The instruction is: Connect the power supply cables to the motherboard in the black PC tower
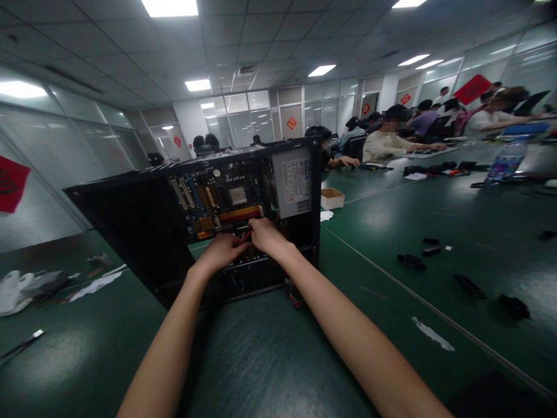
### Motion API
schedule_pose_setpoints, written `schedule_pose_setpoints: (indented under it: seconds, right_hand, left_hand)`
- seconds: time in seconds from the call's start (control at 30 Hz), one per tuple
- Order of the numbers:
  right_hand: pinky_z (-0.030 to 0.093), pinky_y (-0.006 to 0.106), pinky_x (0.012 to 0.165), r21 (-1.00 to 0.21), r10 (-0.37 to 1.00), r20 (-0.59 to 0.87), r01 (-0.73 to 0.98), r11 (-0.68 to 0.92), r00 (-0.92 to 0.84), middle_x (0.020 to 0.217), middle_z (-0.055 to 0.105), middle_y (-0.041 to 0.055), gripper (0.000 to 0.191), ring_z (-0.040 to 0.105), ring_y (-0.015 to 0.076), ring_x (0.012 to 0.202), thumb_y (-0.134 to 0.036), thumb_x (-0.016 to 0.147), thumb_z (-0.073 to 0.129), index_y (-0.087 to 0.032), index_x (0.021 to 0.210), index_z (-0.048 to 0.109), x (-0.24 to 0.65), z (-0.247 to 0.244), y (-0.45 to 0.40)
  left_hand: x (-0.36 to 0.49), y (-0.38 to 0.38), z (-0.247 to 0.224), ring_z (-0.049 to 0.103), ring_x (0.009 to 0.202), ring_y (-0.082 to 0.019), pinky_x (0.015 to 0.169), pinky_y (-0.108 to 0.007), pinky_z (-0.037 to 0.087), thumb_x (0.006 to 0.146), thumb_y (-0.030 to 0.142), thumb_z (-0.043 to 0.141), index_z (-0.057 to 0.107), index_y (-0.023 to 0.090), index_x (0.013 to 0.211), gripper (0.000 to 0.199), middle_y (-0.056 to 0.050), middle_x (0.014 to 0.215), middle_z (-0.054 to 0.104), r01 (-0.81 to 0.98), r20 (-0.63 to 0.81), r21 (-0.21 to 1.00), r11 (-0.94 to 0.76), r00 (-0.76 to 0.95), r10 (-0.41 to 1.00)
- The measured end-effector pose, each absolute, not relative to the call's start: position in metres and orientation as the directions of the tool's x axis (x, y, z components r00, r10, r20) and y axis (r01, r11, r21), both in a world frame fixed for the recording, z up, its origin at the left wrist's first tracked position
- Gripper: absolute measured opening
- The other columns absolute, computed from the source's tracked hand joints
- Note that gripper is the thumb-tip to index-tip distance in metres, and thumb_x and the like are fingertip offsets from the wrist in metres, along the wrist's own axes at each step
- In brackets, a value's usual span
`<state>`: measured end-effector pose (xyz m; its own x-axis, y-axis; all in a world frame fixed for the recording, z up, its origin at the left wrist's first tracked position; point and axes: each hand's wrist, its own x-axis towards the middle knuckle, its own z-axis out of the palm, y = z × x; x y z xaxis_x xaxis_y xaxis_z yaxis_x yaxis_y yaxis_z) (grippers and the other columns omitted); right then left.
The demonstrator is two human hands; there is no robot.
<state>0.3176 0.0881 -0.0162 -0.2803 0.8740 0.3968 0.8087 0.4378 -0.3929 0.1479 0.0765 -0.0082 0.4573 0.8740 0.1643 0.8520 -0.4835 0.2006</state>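
A black computer case (122, 226) stands on the green table with its side open towards me. Inside are a motherboard (220, 188) and, at the upper right, a grey power supply (296, 181). Both my hands reach in below the motherboard. My left hand (221, 252) has its fingers closed on red and black cables (247, 237). On the same cables, a little higher and to the right, my right hand (266, 235) pinches with bent fingers. The cable ends are hidden behind the hands. More cables (295, 295) hang at the case's lower right edge.
A small open box (332, 198) stands right of the case. Several black parts (411, 261) and a torn white strip (432, 334) lie on the table (365, 313). Left are a metal-tipped tool (26, 342) and plastic bags (20, 290). Other people sit further back, near a bottle (507, 161).
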Motion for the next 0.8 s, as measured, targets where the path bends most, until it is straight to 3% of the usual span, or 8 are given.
schedule_pose_setpoints:
  seconds: [0.43,0.8]
  right_hand:
    - [0.050,0.030,0.082,-0.311,0.881,0.396,0.864,0.395,-0.260,0.098,0.071,0.0175,0.029,0.068,0.0276,0.097,-0.003,0.084,0.051,-0.012,0.102,0.072,0.319,-0.011,0.083]
    - [0.052,0.031,0.075,-0.280,0.896,0.388,0.899,0.337,-0.215,0.095,0.072,0.0189,0.025,0.070,0.0287,0.091,-0.008,0.084,0.054,-0.012,0.100,0.073,0.317,-0.005,0.081]
  left_hand:
    - [0.150,0.073,-0.005,0.058,0.062,-0.019,0.056,-0.029,0.025,0.090,0.049,0.046,0.073,0.018,0.073,0.044,-0.006,0.067,0.069,0.866,0.232,0.124,-0.484,0.449,0.863]
    - [0.152,0.067,-0.002,0.053,0.058,-0.017,0.055,-0.028,0.023,0.090,0.051,0.045,0.067,0.018,0.067,0.046,-0.004,0.060,0.063,0.886,0.210,0.147,-0.439,0.406,0.890]
